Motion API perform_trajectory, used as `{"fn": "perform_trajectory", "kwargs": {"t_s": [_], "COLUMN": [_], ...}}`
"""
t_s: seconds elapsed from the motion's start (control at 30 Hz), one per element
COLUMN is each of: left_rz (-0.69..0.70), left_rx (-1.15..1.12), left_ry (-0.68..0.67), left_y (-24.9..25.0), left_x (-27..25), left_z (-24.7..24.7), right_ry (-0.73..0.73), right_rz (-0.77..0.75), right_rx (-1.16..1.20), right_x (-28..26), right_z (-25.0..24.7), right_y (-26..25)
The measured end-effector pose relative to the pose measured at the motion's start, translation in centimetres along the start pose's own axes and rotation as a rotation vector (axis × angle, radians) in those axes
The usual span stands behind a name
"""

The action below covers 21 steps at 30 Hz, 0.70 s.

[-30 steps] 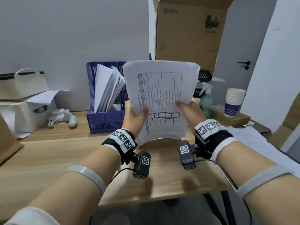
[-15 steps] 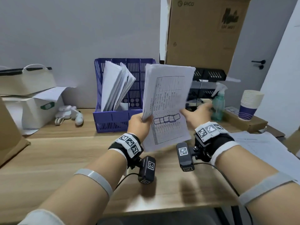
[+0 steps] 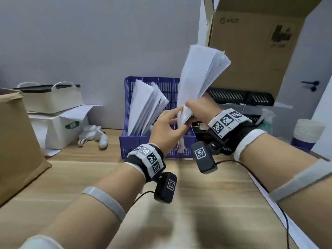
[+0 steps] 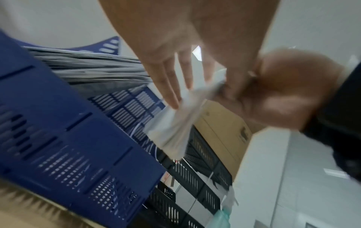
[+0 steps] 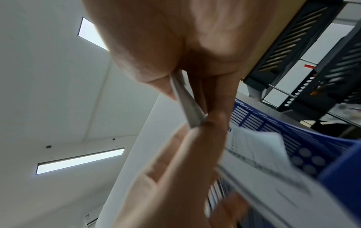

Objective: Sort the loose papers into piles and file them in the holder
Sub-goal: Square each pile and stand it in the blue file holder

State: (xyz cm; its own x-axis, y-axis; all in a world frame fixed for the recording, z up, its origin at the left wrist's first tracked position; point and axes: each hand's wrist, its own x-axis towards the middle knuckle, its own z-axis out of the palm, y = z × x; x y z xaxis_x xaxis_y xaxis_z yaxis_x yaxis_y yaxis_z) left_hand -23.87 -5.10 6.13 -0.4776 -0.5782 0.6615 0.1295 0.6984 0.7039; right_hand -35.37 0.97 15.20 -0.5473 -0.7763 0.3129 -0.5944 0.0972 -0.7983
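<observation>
A thick stack of white papers [image 3: 201, 78] stands upright and edge-on above the right half of the blue plastic holder [image 3: 154, 146]. My right hand [image 3: 199, 108] grips the stack near its lower end, thumb on one face and fingers on the other [image 5: 156, 54]. My left hand [image 3: 167, 126] lies against the stack's left face with straight, spread fingers [image 4: 171, 74]. The stack's bottom corner [image 4: 173, 128] hangs below both hands. The holder's left compartment holds a leaning sheaf of filed papers [image 3: 145, 106]. What is in the right compartment is hidden.
A tall cardboard box [image 3: 251, 51] and a black tray rack [image 3: 239, 96] stand behind the holder on the right, with a spray bottle [image 3: 267, 119] and paper cups [image 3: 309, 130]. A white box [image 3: 59, 126] and a brown carton [image 3: 18, 141] sit left. Loose sheets [image 3: 287, 212] lie at the desk's right edge.
The stack turned from facing me to edge-on and rose toward the holder. My right hand took over the grip. My left hand's fingers straightened against the paper.
</observation>
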Motion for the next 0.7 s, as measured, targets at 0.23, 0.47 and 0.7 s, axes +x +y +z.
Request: {"fn": "perform_trajectory", "kwargs": {"t_s": [0.23,0.47,0.7], "left_rz": [-0.315,-0.354,-0.409], "left_rx": [0.027,0.157,0.228], "left_ry": [-0.222,-0.298,-0.185], "left_y": [-3.8,-6.7,-9.2], "left_x": [2.6,4.5,6.5], "left_z": [-1.7,-2.0,-1.3], "right_ry": [0.038,0.036,0.013], "right_rz": [-0.143,-0.089,-0.124], "right_rx": [0.069,-0.016,-0.015], "right_x": [3.1,6.9,9.3], "right_z": [0.1,2.4,5.5], "right_y": [-1.1,-0.3,-0.3]}}
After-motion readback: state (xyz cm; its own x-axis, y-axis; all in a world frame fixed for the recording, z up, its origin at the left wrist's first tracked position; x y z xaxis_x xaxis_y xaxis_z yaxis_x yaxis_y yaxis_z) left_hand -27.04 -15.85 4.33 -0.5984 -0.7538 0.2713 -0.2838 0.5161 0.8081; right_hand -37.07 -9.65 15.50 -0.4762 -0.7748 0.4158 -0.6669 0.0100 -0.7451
